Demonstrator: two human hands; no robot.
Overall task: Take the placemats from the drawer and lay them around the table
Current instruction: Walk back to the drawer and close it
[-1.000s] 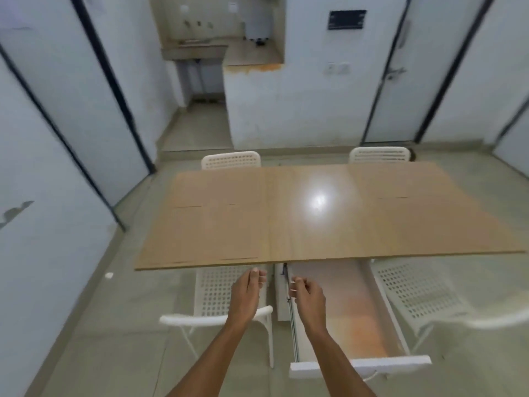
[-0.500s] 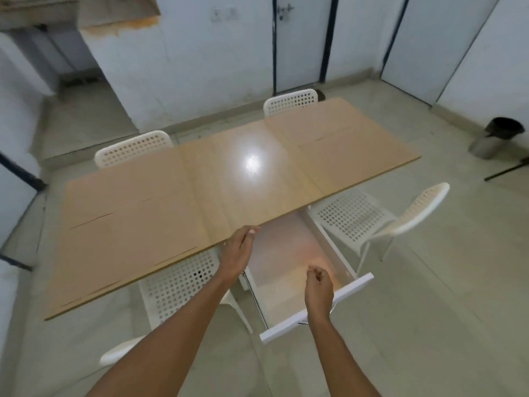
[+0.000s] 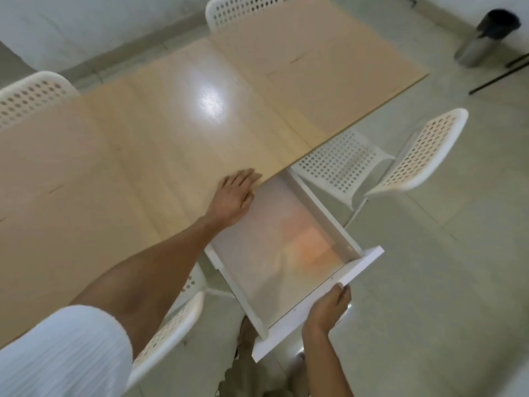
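Note:
A white drawer (image 3: 320, 209) is pulled out from under the near edge of the wooden table (image 3: 143, 133). Its pale floor shows only an orange glow, and I make out no placemat inside. My right hand (image 3: 326, 310) grips the drawer's front panel (image 3: 369, 262) from below, fingers curled over its edge. My left hand (image 3: 234, 196) rests flat on the table edge just left of the drawer, fingers straight. Faint rectangular outlines show on the table top at far right (image 3: 294, 61) and left (image 3: 55, 189); I cannot tell what they are.
White perforated chairs stand around the table: two on the far side (image 3: 31, 93) (image 3: 240, 10), one to the right of the drawer (image 3: 415, 159), one under my left arm (image 3: 171, 325). A dark-topped bin (image 3: 486, 35) stands on the tiled floor at upper right.
The view has come closer and tilted down. My right hand dropped to the drawer's front panel and took hold of it. My left hand slid onto the table edge and lies flat.

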